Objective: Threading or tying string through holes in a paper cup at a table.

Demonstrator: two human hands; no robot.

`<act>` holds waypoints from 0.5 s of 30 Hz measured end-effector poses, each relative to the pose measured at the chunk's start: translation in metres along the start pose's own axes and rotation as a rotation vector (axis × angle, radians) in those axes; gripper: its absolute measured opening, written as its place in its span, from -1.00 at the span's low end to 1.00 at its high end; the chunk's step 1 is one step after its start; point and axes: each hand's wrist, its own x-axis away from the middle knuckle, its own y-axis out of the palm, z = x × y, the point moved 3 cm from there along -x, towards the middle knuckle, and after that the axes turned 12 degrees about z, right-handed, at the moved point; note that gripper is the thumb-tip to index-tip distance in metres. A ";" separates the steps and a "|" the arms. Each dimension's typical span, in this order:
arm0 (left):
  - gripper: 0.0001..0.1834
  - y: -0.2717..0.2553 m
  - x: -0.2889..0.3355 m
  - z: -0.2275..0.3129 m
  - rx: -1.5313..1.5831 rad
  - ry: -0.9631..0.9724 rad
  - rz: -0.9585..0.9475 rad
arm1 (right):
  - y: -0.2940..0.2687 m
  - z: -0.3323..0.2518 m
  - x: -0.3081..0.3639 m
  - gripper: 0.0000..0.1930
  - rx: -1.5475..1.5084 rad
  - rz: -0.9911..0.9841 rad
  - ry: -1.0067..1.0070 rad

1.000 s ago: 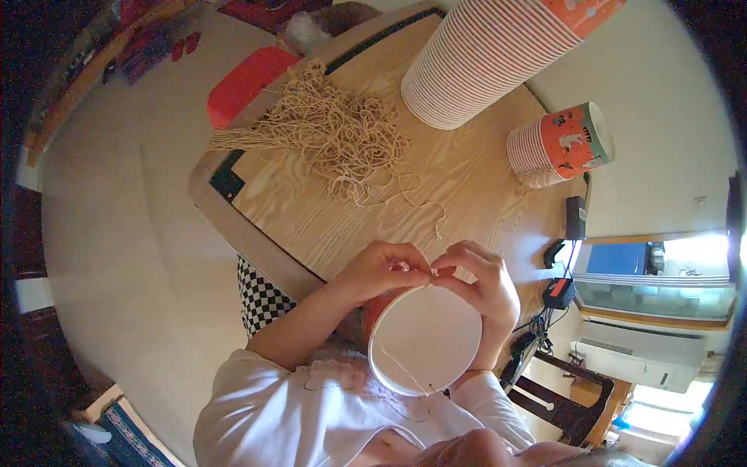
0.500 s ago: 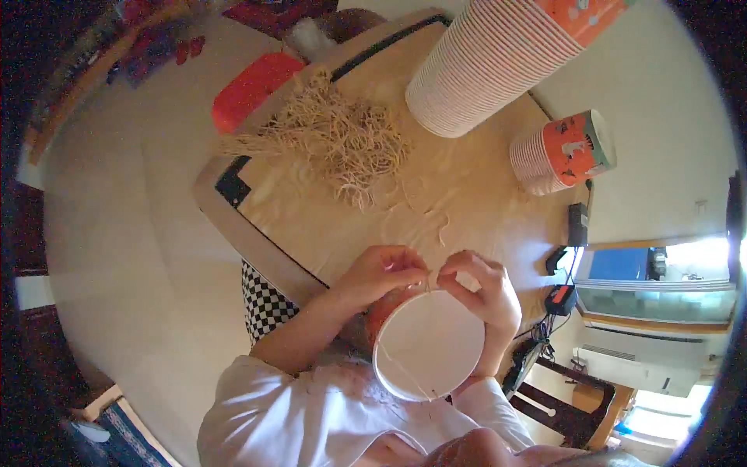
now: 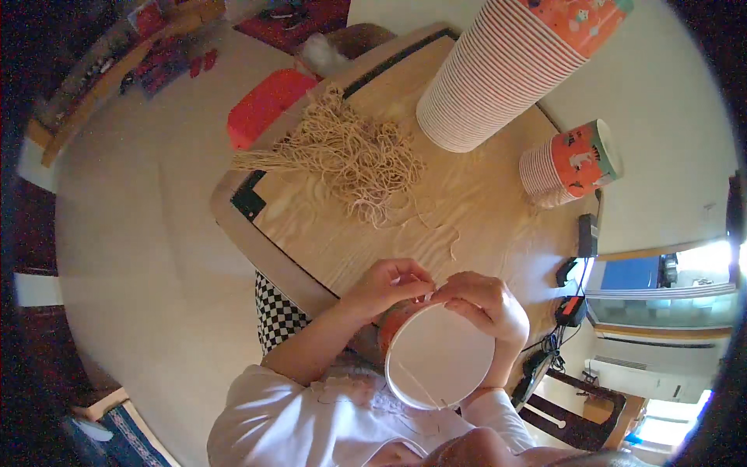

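A paper bucket (image 3: pixel 445 354) with a white inside and an orange printed outside tilts toward me, close to my body. A thin beige string (image 3: pixel 414 380) runs across its inside to the lower rim. My left hand (image 3: pixel 387 289) is closed in a pinch at the bucket's upper rim. Beside it, my right hand (image 3: pixel 486 303) pinches at the same spot, its wrist behind the rim. Both sets of fingertips meet around the string's end, which they largely hide. Beyond my hands a loose heap of beige strings (image 3: pixel 354 159) lies on the wooden table (image 3: pixel 311 233).
A tall stack of nested paper buckets (image 3: pixel 498 78) stands at the far right, with a shorter stack (image 3: pixel 572 163) nearer. Black adapters (image 3: pixel 570 311) and cables line the table's right side. A red container (image 3: pixel 268 107) sits past the far left edge. Checkered cloth (image 3: pixel 278 315) hangs below.
My fingertips have come closer together at the rim, the right hand moving over toward the left. The whole view has shifted slightly, with the bucket still tilted toward me.
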 end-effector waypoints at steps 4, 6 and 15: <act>-0.82 -0.003 0.003 0.004 0.034 -0.064 0.037 | 0.003 0.003 -0.002 -0.84 -0.016 -0.011 0.012; -0.83 -0.001 0.003 0.006 0.054 -0.093 0.034 | 0.002 0.002 -0.001 -0.85 -0.003 -0.003 0.016; -0.83 -0.005 -0.002 -0.004 0.258 -0.162 0.004 | 0.002 0.002 0.000 -0.86 0.017 0.008 -0.014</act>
